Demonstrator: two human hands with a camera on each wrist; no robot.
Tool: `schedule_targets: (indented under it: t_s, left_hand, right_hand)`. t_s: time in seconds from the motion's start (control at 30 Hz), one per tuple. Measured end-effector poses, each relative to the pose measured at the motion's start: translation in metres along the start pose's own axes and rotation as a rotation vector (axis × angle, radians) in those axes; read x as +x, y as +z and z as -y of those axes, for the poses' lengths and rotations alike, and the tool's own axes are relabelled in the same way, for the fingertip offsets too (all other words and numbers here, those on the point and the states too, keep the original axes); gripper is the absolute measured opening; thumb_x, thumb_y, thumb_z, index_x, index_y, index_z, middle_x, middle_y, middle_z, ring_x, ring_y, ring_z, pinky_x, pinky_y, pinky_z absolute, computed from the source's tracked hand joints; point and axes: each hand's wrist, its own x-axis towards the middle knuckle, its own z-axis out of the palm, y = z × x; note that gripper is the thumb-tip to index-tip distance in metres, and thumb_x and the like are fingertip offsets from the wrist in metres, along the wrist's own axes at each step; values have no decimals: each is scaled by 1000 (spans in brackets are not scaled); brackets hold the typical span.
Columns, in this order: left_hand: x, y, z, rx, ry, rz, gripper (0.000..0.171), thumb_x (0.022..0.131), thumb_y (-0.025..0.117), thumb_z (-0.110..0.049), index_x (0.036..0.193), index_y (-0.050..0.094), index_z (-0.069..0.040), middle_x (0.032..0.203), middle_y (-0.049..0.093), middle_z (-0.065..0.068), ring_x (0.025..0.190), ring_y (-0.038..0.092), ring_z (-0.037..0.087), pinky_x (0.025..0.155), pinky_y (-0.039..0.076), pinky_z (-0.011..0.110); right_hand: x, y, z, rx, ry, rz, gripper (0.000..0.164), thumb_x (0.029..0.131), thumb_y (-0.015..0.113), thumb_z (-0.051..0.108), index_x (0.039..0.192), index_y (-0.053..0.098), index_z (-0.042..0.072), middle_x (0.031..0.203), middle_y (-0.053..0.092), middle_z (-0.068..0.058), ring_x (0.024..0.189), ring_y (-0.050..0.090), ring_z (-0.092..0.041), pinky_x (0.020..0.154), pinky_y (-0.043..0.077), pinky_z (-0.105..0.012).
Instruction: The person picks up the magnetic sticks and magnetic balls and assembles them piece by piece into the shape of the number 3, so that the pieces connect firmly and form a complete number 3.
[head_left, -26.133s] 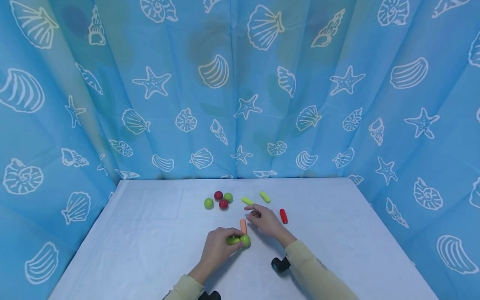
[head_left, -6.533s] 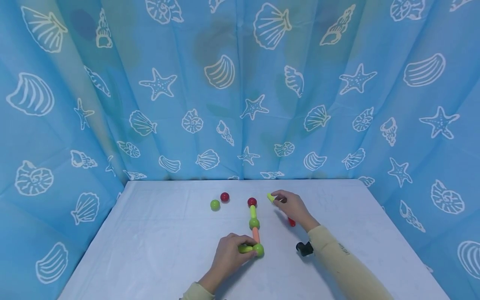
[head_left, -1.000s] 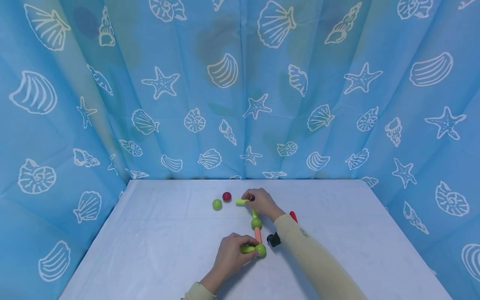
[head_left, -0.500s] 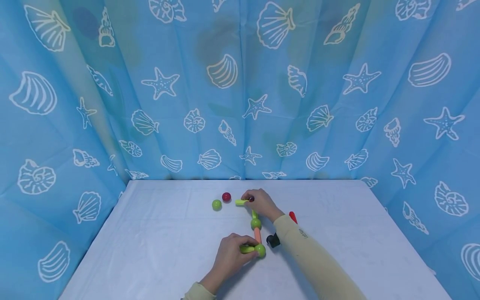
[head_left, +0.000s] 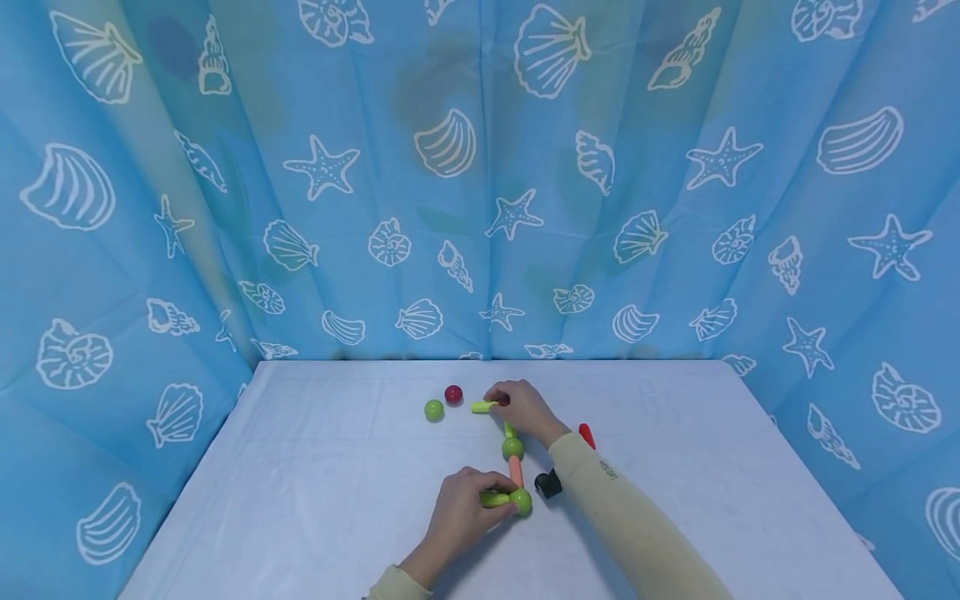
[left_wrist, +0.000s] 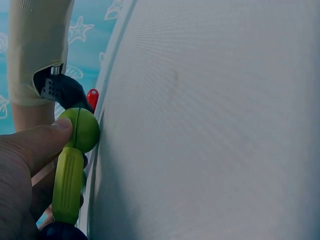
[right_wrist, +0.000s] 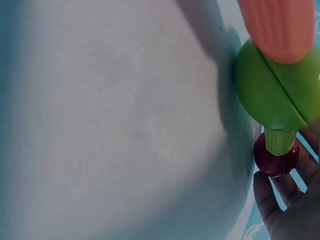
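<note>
My left hand (head_left: 461, 507) grips a green ball (head_left: 521, 502) and the yellow-green rod (left_wrist: 68, 185) joined to it; a dark ball (left_wrist: 62, 232) sits at that rod's other end. From the green ball, a peach rod (head_left: 515, 472) runs to a second green ball (head_left: 512, 448), and another yellow-green rod (head_left: 510, 429) continues to a dark red ball (right_wrist: 276, 161). The fingers of my right hand (head_left: 527, 411) are curled round this red ball and a further yellow-green rod (head_left: 482, 407), which points left from it. My fingers partly hide that joint in the head view.
A loose green ball (head_left: 434, 410) and a red ball (head_left: 453, 395) lie left of the chain. A red rod (head_left: 587, 434) lies beyond my right forearm. The white table (head_left: 322, 467) is bordered by a blue shell-print curtain (head_left: 360, 183).
Green and red balls and a yellow-green rod have joined the chain since the oldest frame. My right hand has brought another rod leftward to the far red ball. The last second shows hardly any motion.
</note>
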Motion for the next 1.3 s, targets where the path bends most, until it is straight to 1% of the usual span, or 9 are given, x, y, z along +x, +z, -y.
schedule_targets:
  t_s: [0.27,0.47,0.73,0.97,1.3]
  left_hand:
    - [0,1,1,7,7,-3,21,82,85,-35,102,79,-31,89,69,-24,86,54,2,77,44,30]
    - [1,1,1,10,-3,4,21,82,85,-35,102,79,-33,89,68,-25,86,54,2,77,44,30]
    - [0,1,0,13,-15,8,22,82,85,-36,102,78,-33,90,69,-25,87,55,3,78,45,30]
    - [-1,0,-2,7,-20,12,22,82,85,-36,103,78,-33,91,69,-24,89,55,3,79,45,32]
    - [-2,-2,-4,19,-20,11,22,83,85,-35,103,78,-33,91,68,-23,87,55,3,78,44,31]
  right_hand:
    - [-5,-3,-9,-1,14,-51,23,98,68,23,121,70,20,115,65,-1,102,58,-20,95,53,-39]
    - [-11,-9,-17,17,22,-75,25,100,67,25,124,68,18,114,67,0,104,60,-20,94,53,-39]
    - [-16,-15,-23,16,26,-55,26,98,69,23,124,68,20,111,68,-1,106,63,-20,94,53,-41]
    - [-17,-16,-26,31,25,-51,26,99,68,21,124,68,19,114,68,-2,109,62,-22,97,52,-44]
    - [-18,-17,-27,32,11,-50,24,99,69,23,123,68,21,113,68,-1,108,61,-21,98,50,-43]
